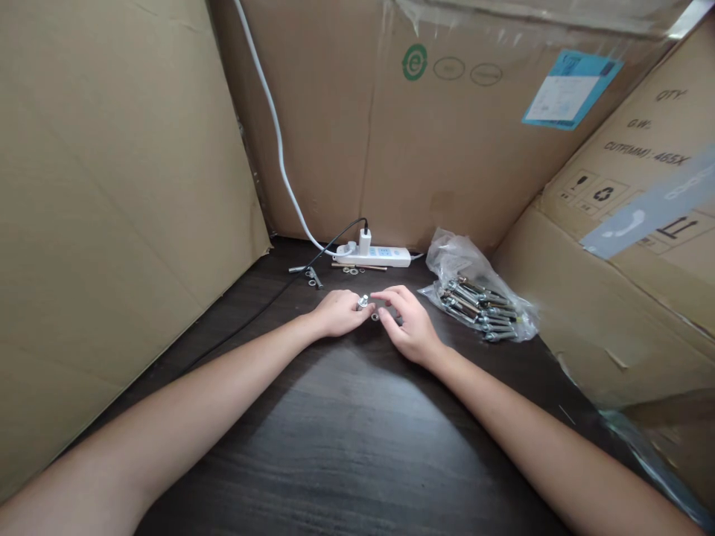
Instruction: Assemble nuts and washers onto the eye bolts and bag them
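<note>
My left hand (pixel 338 313) is closed around a metal expansion bolt (pixel 363 301), whose silvery end sticks up between thumb and forefinger. Most of the bolt is hidden in the fist. Close by on the right, my right hand (pixel 410 324) has its fingers spread and curved, with the forefinger tip near the bolt's end. A small hex nut (pixel 375 316) shows between the two hands, beside the right thumb; whether it is touched I cannot tell.
Behind the hands stands a white power strip (pixel 396 257) with a charger (pixel 365 242) and black cable (pixel 246 321). Washers (pixel 350 271), a long rod (pixel 372 267) and loose bolt parts (pixel 316 277) lie before it. A plastic bag (pixel 447 257) of expansion bolts sits right. Cardboard boxes (pixel 324 112) surround the dark table (pixel 335 447).
</note>
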`<state>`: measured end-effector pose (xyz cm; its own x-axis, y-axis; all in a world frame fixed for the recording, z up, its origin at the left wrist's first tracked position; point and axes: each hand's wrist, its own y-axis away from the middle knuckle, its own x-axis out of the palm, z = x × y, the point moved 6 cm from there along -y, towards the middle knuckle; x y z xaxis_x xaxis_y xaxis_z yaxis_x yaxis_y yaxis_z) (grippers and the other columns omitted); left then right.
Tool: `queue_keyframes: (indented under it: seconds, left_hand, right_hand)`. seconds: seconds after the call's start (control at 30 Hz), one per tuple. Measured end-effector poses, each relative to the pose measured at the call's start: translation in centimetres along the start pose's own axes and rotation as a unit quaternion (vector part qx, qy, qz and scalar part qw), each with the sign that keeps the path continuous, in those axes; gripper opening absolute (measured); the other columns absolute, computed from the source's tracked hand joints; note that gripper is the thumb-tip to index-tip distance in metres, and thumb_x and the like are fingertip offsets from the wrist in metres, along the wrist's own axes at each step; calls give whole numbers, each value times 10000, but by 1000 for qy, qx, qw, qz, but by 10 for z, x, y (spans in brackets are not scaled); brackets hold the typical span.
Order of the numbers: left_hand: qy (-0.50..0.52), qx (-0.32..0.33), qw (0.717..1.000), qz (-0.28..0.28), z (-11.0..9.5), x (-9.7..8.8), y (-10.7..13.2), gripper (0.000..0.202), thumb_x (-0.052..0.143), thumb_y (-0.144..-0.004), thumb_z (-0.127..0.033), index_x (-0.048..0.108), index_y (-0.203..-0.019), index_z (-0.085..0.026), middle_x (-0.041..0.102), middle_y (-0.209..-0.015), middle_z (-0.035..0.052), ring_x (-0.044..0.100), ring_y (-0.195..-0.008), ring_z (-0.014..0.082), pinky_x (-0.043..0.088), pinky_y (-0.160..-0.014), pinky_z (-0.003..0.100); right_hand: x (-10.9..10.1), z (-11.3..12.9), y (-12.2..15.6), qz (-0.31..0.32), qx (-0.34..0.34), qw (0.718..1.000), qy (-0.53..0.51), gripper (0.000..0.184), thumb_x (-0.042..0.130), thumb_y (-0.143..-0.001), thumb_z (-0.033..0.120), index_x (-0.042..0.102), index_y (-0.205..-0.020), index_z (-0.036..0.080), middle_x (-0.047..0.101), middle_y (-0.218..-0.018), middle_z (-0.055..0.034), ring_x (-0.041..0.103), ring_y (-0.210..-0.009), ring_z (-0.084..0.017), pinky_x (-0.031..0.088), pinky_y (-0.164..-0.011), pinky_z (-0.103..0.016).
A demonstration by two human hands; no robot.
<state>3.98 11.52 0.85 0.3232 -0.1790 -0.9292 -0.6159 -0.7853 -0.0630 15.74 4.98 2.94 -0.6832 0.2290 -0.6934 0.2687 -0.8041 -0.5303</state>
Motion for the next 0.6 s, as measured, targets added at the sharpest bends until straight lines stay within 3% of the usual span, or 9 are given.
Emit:
queue_keyframes:
  seconds: [0.13,0.33,0.47,0.6]
  left_hand:
    - [16,-16,1000,-3,0,-1,1,536,353,-885,-504,510,-498,-168,486,-472,14,416,-465,122,200,-496,280]
    - [22,-12,1000,-7,2,0,0,530,349,-887,-502,519,-505,-177,513,-489,18,438,-491,138,212,-510,287]
    - [22,-15,1000,-6,2,0,0,526,353,-883,-502,500,-498,-175,492,-481,16,417,-473,130,200,-506,286]
    - [18,-20,1000,-12,2,-1,0,511,366,-879,-492,478,-493,-176,487,-477,17,419,-465,130,190,-502,287]
  right_hand:
    - [8,-9,0,57,7,995,85,171,543,-802,194,607,-960,204,596,-888,-56,531,-871,-211,452,-775,-334]
    - [17,-11,1,86,-9,988,131,65,548,-809,210,593,-855,200,607,-854,-53,516,-817,-201,439,-746,-320]
    - [15,-13,0,66,0,991,115,61,556,-787,197,592,-837,195,605,-821,-47,533,-793,-196,450,-728,-313]
    - [0,-9,-4,-21,10,999,49,121,550,-776,173,603,-882,198,609,-834,-43,545,-759,-176,462,-718,-300]
